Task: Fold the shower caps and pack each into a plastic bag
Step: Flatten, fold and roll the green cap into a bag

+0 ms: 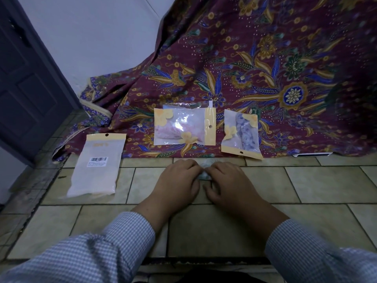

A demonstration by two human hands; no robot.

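Note:
A crumpled translucent shower cap point(204, 170) lies on the tiled floor between my two hands, mostly hidden under them. My left hand point(177, 180) and my right hand point(228, 181) sit side by side with curled fingers gripping the cap. Beyond them, on the patterned cloth, a plastic bag point(183, 126) holds a pinkish cap and a second plastic bag point(240, 133) holds a grey patterned cap. A third, larger plastic bag point(95, 166) with a barcode label lies flat on the tiles to the left.
A maroon floral cloth point(265, 68) drapes from the wall down onto the floor behind the bags. A dark door point(26, 78) stands at the left. A white flat object point(312, 154) pokes out from under the cloth at right. Beige floor tiles point(316, 184) surround my hands.

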